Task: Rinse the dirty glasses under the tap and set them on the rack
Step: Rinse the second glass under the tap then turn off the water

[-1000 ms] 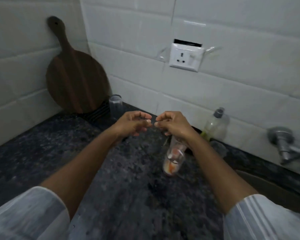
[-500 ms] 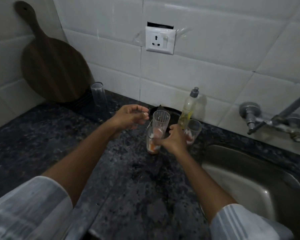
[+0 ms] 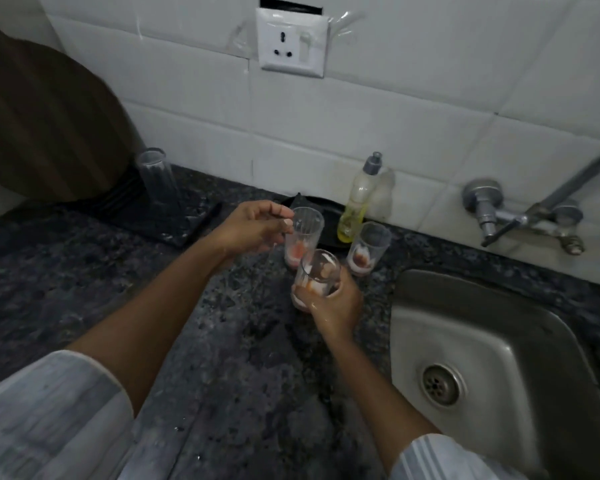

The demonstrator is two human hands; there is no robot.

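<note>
Glasses are the matter here: a clear ribbed tumbler with pale residue (image 3: 317, 277) sits wrapped in the fingers of the right hand (image 3: 333, 301), just above the dark speckled stone counter (image 3: 222, 341). Directly beyond the grip stands a taller ribbed glass with orange dregs (image 3: 302, 237), and the left hand (image 3: 253, 225), fingers loosely curled and holding nothing, hovers at its rim; whether it touches the rim I cannot tell. Beyond the grip and to its right stands a short clear glass with brown dregs (image 3: 367, 249), with a yellow-filled plastic soap bottle (image 3: 357, 202) behind it. Far left of the grip, an upturned clean glass (image 3: 156, 174) rests on the black ribbed drying rack (image 3: 174, 216). The steel sink (image 3: 492, 341) lies to the right of the grip, the chrome wall tap (image 3: 520, 216) above it. The held hand looks wet, so the tumbler could slip on its way to the sink; swinging it right might also clip the short glass and topple it. The tap's spout runs out of view, no water is visible, and the tumbler's base is hidden by the fingers.
</note>
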